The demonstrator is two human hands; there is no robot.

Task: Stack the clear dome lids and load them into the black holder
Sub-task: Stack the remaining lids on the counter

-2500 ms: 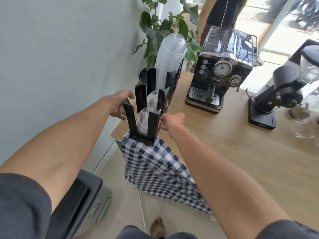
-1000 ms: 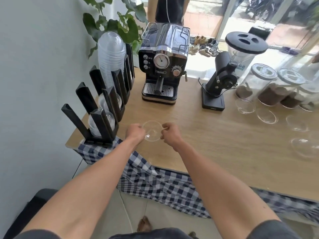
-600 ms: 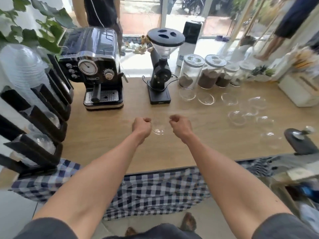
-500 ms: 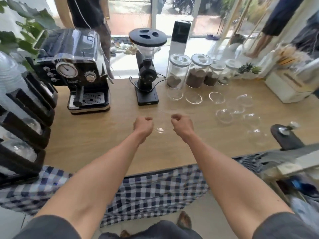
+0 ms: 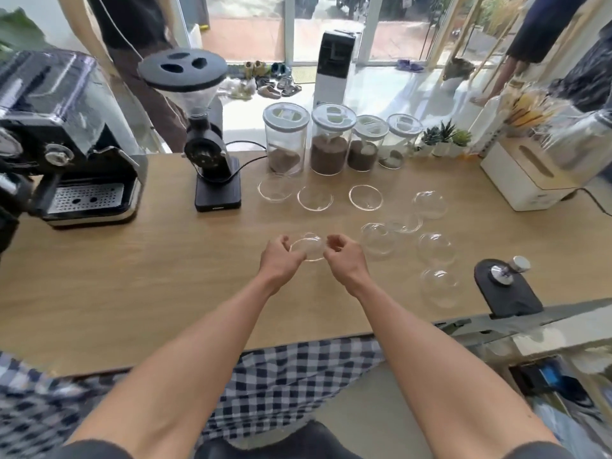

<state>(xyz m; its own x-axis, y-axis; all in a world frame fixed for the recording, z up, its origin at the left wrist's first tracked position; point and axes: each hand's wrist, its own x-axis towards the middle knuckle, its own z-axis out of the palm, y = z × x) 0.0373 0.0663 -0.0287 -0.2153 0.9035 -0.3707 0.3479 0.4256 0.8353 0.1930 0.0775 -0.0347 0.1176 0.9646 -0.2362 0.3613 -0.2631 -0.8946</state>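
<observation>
Both hands, left hand (image 5: 281, 256) and right hand (image 5: 346, 258), pinch opposite rims of one clear dome lid (image 5: 308, 248) just above the wooden counter (image 5: 165, 276). Eight more loose lids (image 5: 377, 240) lie scattered to the right. Behind them stand four lidded glass jars (image 5: 328, 140), one coffee grinder (image 5: 205, 134) and one espresso machine (image 5: 66, 137).

Both bare forearms reach forward side by side, wrists nearly level and close together. The left hand (image 5: 281, 260) and right hand (image 5: 346, 258) face each other, fingers curled inward, thumbs on top. Each grip pinches an opposite edge of one clear dome lid (image 5: 308, 248) held between them.
</observation>
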